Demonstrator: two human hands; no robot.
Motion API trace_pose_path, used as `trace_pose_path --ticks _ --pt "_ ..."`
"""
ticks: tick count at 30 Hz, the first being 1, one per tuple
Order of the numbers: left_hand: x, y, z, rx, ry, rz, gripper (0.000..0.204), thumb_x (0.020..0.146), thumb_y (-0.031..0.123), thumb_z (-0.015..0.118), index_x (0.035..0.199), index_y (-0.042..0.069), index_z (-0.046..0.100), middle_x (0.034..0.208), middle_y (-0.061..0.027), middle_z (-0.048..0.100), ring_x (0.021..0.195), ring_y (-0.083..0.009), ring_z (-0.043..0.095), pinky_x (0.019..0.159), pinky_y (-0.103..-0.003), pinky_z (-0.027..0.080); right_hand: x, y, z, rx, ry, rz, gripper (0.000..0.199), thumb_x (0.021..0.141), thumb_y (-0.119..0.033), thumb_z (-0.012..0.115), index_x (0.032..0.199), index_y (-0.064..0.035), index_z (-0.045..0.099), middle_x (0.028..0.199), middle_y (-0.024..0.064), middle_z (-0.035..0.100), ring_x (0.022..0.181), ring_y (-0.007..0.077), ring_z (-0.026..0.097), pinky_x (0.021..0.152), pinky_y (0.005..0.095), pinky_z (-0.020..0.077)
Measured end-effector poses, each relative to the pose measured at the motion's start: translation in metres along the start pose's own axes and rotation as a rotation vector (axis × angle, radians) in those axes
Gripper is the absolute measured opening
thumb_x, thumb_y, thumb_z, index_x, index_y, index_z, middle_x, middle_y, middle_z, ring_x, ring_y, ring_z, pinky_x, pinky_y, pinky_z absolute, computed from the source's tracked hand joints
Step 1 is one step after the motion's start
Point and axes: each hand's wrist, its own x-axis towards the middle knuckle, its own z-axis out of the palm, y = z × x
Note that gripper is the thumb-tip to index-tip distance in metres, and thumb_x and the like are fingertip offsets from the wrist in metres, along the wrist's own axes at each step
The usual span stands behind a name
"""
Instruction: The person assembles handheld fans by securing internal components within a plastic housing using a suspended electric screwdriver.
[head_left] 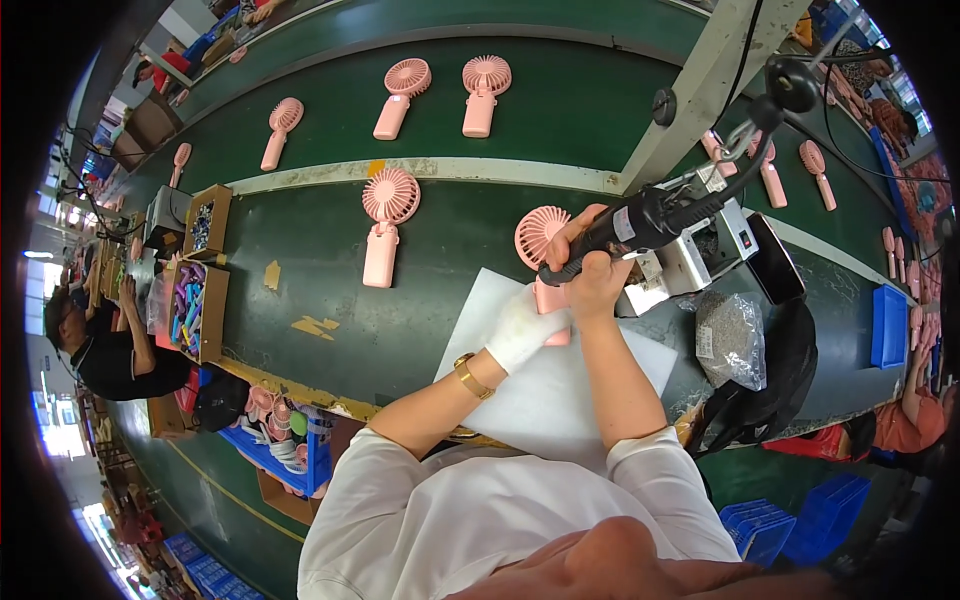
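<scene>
A pink handheld fan [541, 236] lies over a white foam sheet [615, 375] on the green bench in front of me. My left hand [519, 328], in a white glove, is closed around the fan's handle. In my right hand [594, 284] is a black electric screwdriver [632, 222], gripped by its body and tilted down toward the fan. The driver's tip and its contact with the fan are hidden by my fingers. Another pink handheld fan [380, 256] lies on the bench, left of and beyond my hands.
A metal post [690, 95] and a silver boxy device [700, 255] stand right of my hands, beside a bag of small parts [730, 340]. Several pink fans [487, 80] lie on the belt beyond. Cartons [212, 315] stand left, near a co-worker [115, 345].
</scene>
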Motion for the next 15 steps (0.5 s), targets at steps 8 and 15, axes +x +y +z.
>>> trace_pose_path --ticks 8,15 --pt "0.038 0.039 -0.018 -0.307 -0.068 0.078 0.041 0.082 0.02 0.064 0.114 0.003 0.046 0.091 -0.0047 0.057 0.084 -0.0121 0.057 0.074 -0.027 0.047 0.016 -0.067 -0.01 -0.191 0.057 -0.391 0.057 0.078 -0.036 0.067 0.112 0.0024 0.042 0.062 0.0075 0.051 0.052 0.0131 0.048 0.048 0.0255 0.0415" --pt "0.223 0.122 -0.066 0.958 0.758 0.269 0.063 0.07 0.05 0.068 0.106 0.0 0.057 0.105 -0.019 0.058 0.102 -0.0301 0.056 0.084 -0.038 0.047 0.017 -0.056 -0.023 -0.468 0.195 -0.254 0.053 0.071 -0.002 0.055 0.121 0.0054 0.04 0.064 0.0074 0.052 0.056 0.0112 0.048 0.053 0.0219 0.0395"
